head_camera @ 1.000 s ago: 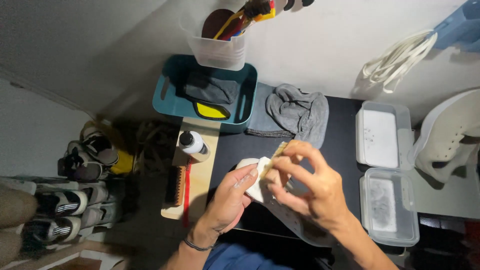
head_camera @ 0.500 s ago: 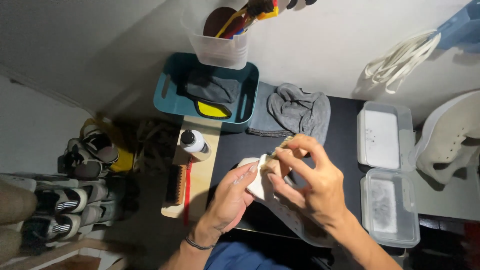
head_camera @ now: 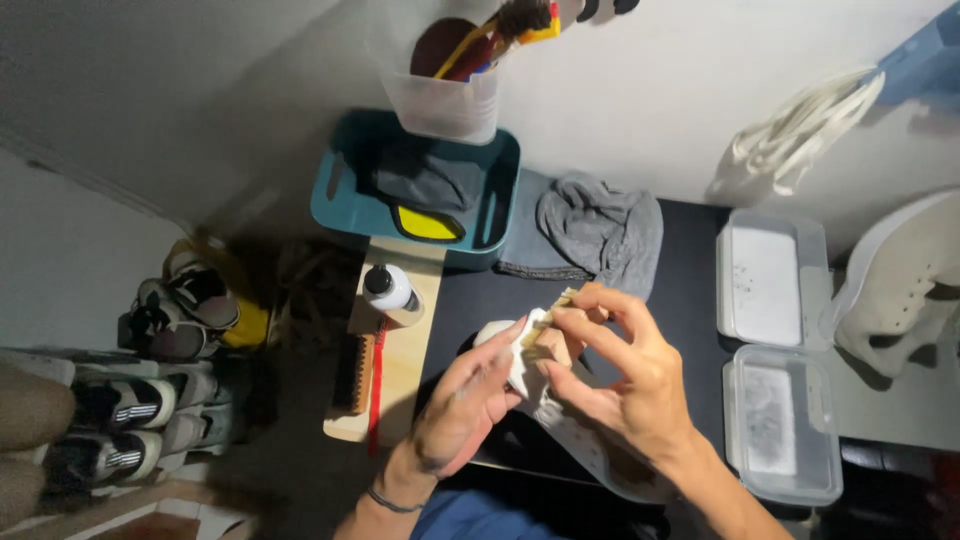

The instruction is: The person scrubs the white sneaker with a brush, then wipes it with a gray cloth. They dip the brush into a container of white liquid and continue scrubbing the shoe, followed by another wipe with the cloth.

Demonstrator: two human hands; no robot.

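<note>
My left hand (head_camera: 462, 408) grips the toe end of a white shoe (head_camera: 505, 345) held over the black table (head_camera: 690, 300). The rest of the shoe runs under my right wrist and is partly hidden. My right hand (head_camera: 632, 388) pinches a small wooden brush (head_camera: 552, 338) with its fingertips and presses it against the shoe's white front. The two hands meet at the shoe, thumbs almost touching.
A teal bin (head_camera: 338, 200) with dark cloth and a clear tub of brushes (head_camera: 440, 105) stand at the back. A grey cloth (head_camera: 600, 225), a white bottle (head_camera: 392, 292), a red-handled brush (head_camera: 375, 385), an open clear box (head_camera: 780, 430), another white shoe (head_camera: 900, 285) and racked shoes (head_camera: 150, 420) surround me.
The hands and shoe have stayed nearly in place. My right fingers have shifted slightly on the brush against the shoe.
</note>
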